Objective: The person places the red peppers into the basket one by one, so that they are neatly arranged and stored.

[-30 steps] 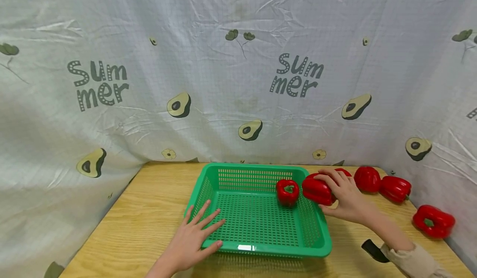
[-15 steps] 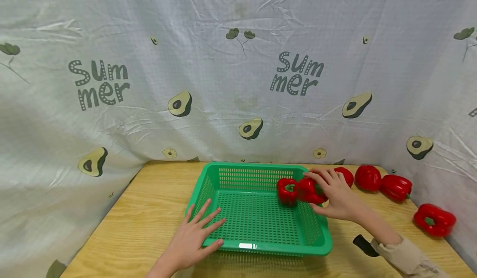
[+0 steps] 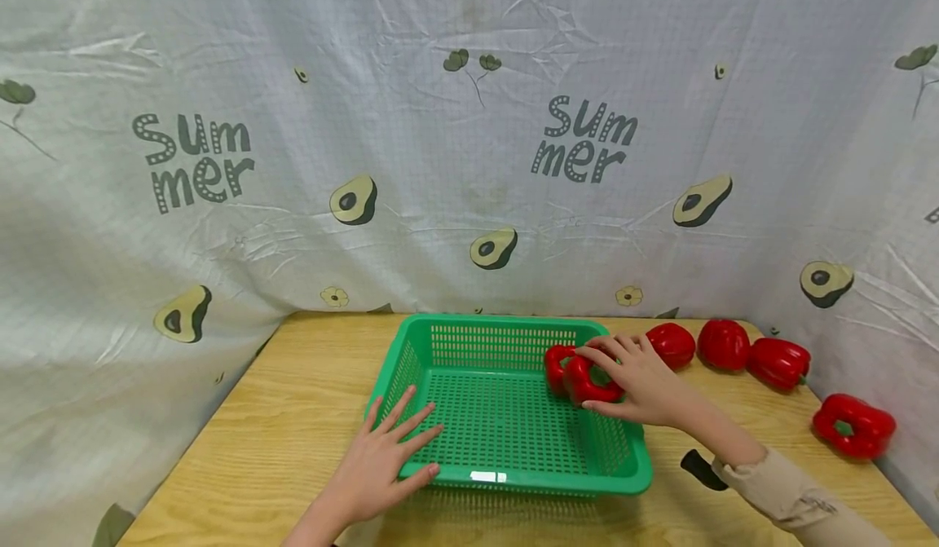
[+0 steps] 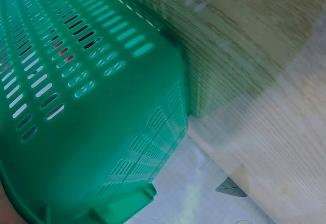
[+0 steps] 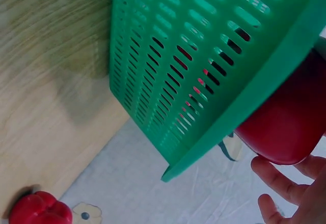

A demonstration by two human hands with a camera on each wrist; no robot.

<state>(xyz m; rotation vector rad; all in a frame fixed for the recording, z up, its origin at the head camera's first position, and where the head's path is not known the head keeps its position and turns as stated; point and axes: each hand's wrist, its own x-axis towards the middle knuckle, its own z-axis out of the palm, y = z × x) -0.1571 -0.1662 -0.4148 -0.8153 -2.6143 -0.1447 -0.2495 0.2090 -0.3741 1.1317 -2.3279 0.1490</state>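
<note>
My right hand (image 3: 645, 384) grips a red bell pepper (image 3: 584, 381) over the right side of the green plastic basket (image 3: 499, 480). In the right wrist view the held pepper (image 5: 288, 119) shows above the basket's rim, fingers against its underside. Behind it in the basket is another red bell pepper (image 3: 555, 365), partly covered by the held one. My left hand (image 3: 374, 465) rests with spread, straight fingers on the basket's front left corner. Only a sliver of that hand enters the left wrist view, beside the basket wall (image 4: 112, 127).
Right of the basket, several red bell peppers lie on the wooden table (image 3: 242, 441): one (image 3: 671, 345) near the rim, one (image 3: 723, 345) beside it, one (image 3: 779, 363) further right, and one (image 3: 854, 426) near the right edge. A printed curtain (image 3: 411, 139) hangs behind the table.
My right hand has carried the pepper leftward from outside the basket's right rim to inside it, next to the other pepper. The left hand has stayed in place.
</note>
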